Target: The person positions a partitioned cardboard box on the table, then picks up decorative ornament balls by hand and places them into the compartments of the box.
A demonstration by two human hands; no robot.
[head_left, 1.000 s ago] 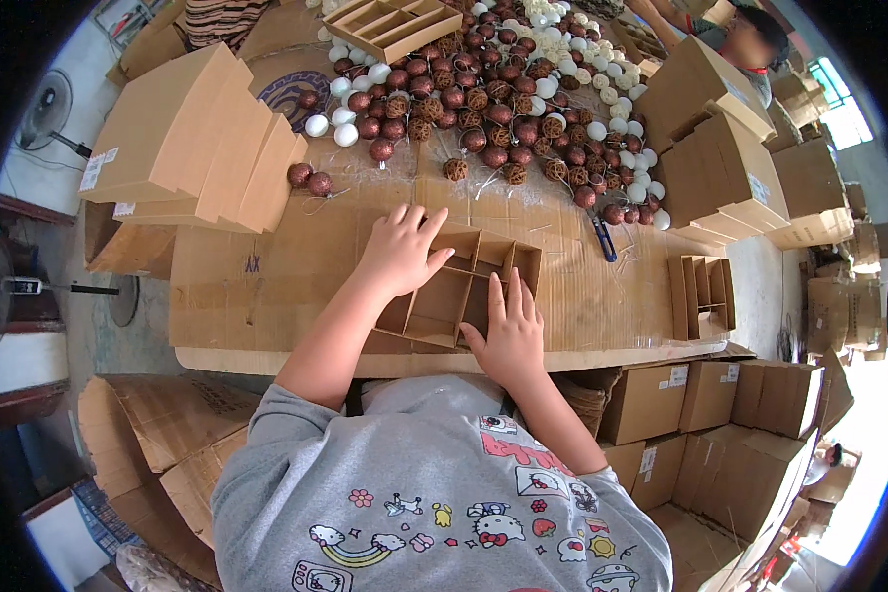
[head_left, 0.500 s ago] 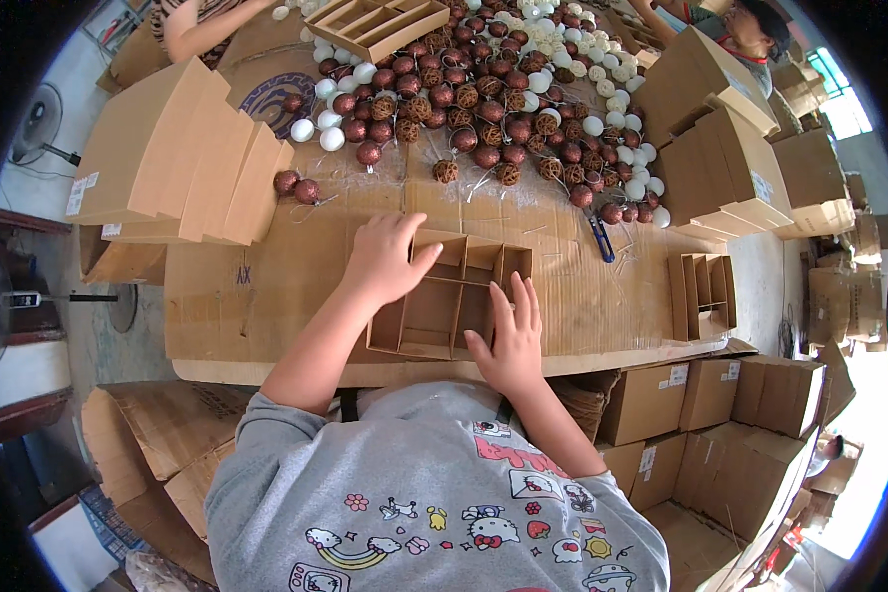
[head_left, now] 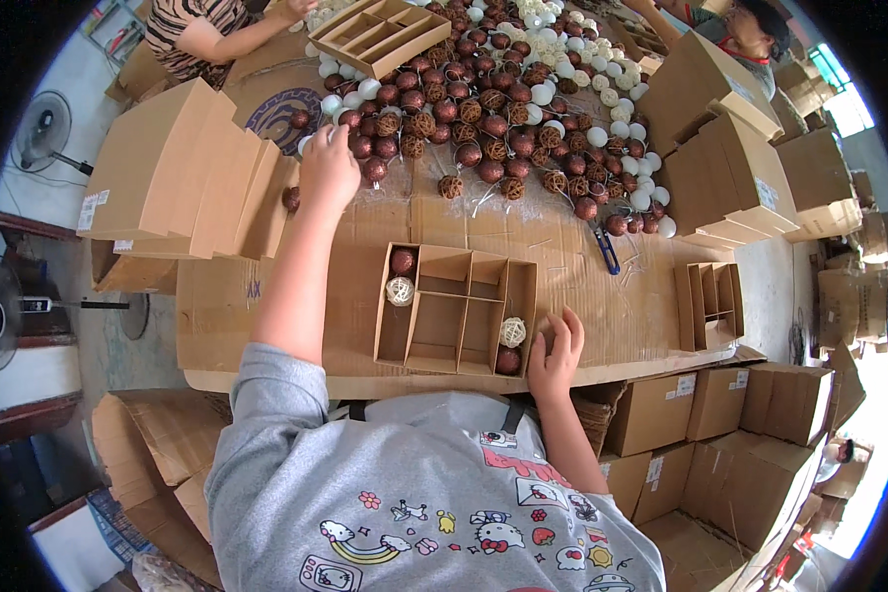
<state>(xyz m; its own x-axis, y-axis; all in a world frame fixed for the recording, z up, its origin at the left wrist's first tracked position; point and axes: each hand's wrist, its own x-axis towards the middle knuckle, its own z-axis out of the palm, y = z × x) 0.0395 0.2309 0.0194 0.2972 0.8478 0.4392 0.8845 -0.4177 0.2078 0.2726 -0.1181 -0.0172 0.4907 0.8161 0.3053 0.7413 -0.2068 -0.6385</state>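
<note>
A divided cardboard box (head_left: 436, 370) lies before me on the table. Its left column holds a brown glitter ball (head_left: 403, 260) above a white wicker ball (head_left: 400, 291). In the right column, a white wicker ball (head_left: 512, 332) sits above a brown glitter ball (head_left: 508, 361); the middle sections show bare cardboard. My left hand (head_left: 330, 173) reaches to the left edge of the ball pile, fingers stretched beside a white ball (head_left: 304, 145). What lies under that hand is hidden. Next to the box's right wall, my right hand (head_left: 556, 360) rests with fingers apart, holding nothing.
Brown, white and wicker balls (head_left: 490, 170) cover the table's far part. Blue snips (head_left: 605, 249) lie right of centre. Carton stacks flank me at left (head_left: 158, 178) and right (head_left: 730, 178). Another divided box (head_left: 712, 306) stands far right. Two people work across the table.
My left hand has left the box and moved up and left to the pile. My right hand has shifted right, off the box. The balls in both outer columns now show.
</note>
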